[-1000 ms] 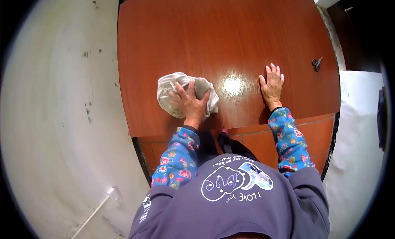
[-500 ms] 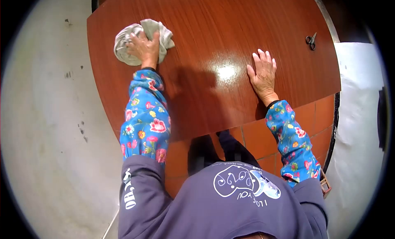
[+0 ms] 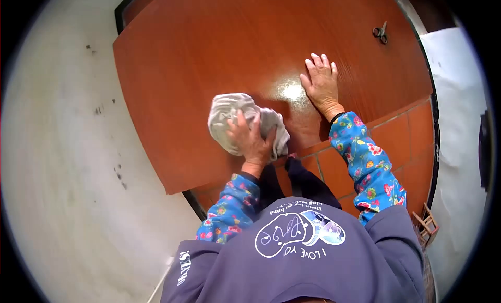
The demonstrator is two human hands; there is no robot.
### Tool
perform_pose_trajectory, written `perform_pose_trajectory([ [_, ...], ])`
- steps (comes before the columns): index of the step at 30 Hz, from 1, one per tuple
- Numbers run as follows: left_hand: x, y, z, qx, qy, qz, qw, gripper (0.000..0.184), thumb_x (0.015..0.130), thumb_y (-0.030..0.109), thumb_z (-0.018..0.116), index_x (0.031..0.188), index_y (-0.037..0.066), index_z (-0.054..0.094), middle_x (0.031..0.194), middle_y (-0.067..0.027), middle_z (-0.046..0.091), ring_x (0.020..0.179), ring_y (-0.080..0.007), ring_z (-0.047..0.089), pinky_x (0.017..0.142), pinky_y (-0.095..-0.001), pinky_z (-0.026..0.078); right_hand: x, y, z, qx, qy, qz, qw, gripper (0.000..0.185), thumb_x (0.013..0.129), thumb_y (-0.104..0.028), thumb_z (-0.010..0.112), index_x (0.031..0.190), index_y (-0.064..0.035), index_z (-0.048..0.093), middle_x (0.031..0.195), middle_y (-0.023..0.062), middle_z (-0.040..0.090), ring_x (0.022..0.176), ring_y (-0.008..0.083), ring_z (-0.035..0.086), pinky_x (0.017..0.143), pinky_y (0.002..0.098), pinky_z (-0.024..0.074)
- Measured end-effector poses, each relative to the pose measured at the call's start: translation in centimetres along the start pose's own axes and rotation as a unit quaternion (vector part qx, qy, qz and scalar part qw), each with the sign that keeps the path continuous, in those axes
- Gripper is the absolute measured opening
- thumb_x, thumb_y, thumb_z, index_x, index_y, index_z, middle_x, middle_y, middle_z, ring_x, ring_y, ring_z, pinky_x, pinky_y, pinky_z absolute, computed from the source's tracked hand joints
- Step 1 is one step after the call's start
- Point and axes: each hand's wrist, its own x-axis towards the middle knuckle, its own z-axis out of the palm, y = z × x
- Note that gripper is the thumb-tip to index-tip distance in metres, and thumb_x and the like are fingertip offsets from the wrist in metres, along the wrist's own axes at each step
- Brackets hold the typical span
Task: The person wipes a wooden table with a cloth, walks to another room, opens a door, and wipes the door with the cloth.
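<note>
A pale grey cloth (image 3: 229,106), bunched and creased, lies on the brown wooden tabletop (image 3: 182,84) near its front edge. My left hand (image 3: 250,138) presses down on it, fingers curled into the folds, with part of the cloth showing on both sides. To the right, my right hand (image 3: 322,85) rests flat on the wood with its fingers stretched and slightly apart, holding nothing. A pair of dark-handled scissors (image 3: 380,34) lies further up the table, beyond my right hand.
Orange floor tiles (image 3: 389,144) show below the table's front edge, where my legs stand. A pale wall (image 3: 68,146) runs along the left, with another whitish surface (image 3: 459,105) at the right. A small wooden stool (image 3: 427,226) stands at lower right.
My left hand has drawn the cloth from the table's far left toward me and to the right. My right hand stays flat on the table; the camera view has shifted slightly.
</note>
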Motion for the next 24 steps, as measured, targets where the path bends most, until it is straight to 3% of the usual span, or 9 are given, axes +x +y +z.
perform_pose_trajectory([
  [2,3.5,-0.8,1.4,0.040,0.028,-0.010,0.999,0.063,0.080,0.055,0.068,0.131,0.020,0.058,0.153,-0.0211,0.030,0.138,-0.0566,0.018,0.103,-0.0749,0.018,0.0,-0.1,-0.1,0.014,0.009,0.002,1.000,0.047,0.091,-0.036,0.060,0.130,-0.0110,0.054,0.143,0.0099,0.048,0.136,0.0331,0.039,0.112,0.0550,0.0256],
  [4,12.2,-1.5,3.6,0.057,0.060,-0.033,0.996,0.065,0.082,0.059,0.063,0.130,0.015,0.059,0.152,-0.0215,0.030,0.137,-0.0574,0.020,0.104,-0.0749,0.018,0.1,-0.2,-0.3,0.002,-0.006,0.006,1.000,0.049,0.090,-0.040,0.060,0.131,-0.0135,0.053,0.143,0.0086,0.046,0.137,0.0322,0.037,0.113,0.0553,0.0249],
  [8,23.1,-2.6,6.3,0.063,0.079,0.013,0.995,0.065,0.084,0.062,0.059,0.131,0.016,0.059,0.150,-0.0214,0.033,0.136,-0.0577,0.021,0.106,-0.0737,0.016,0.4,-0.4,-1.1,0.009,-0.029,0.018,0.999,0.048,0.090,-0.039,0.059,0.130,-0.0127,0.054,0.142,0.0088,0.046,0.137,0.0328,0.036,0.113,0.0556,0.0248],
  [12,27.3,-1.8,7.5,0.056,0.070,0.013,0.996,0.065,0.085,0.062,0.058,0.131,0.016,0.058,0.150,-0.0227,0.035,0.136,-0.0583,0.022,0.106,-0.0733,0.017,0.2,-0.1,-0.7,0.019,0.001,0.017,1.000,0.044,0.091,-0.037,0.060,0.126,-0.0110,0.056,0.141,0.0094,0.048,0.136,0.0325,0.038,0.113,0.0542,0.0259],
  [16,23.0,-1.0,7.4,0.027,0.055,0.041,0.997,0.065,0.084,0.061,0.059,0.130,0.014,0.058,0.150,-0.0234,0.035,0.136,-0.0588,0.023,0.106,-0.0738,0.018,0.2,0.1,-0.1,0.004,0.015,0.016,1.000,0.044,0.092,-0.040,0.057,0.127,-0.0135,0.057,0.141,0.0076,0.048,0.137,0.0315,0.037,0.113,0.0558,0.0251],
  [20,9.6,2.8,6.0,0.002,0.007,0.095,0.995,0.060,0.079,0.051,0.069,0.123,0.011,0.060,0.151,-0.0217,0.034,0.139,-0.0551,0.020,0.106,-0.0750,0.016,0.1,0.6,0.6,0.022,-0.004,0.023,0.999,0.044,0.094,-0.035,0.054,0.132,-0.0127,0.055,0.145,0.0076,0.046,0.139,0.0329,0.035,0.114,0.0563,0.0236],
  [24,-0.7,5.2,2.2,-0.065,-0.060,0.131,0.987,0.058,0.074,0.045,0.075,0.125,0.020,0.059,0.154,-0.0189,0.031,0.139,-0.0546,0.018,0.108,-0.0731,0.011,0.2,0.3,0.7,0.039,-0.023,0.018,0.999,0.041,0.096,-0.030,0.052,0.132,-0.0122,0.056,0.147,0.0077,0.045,0.140,0.0324,0.035,0.115,0.0562,0.0225],
])
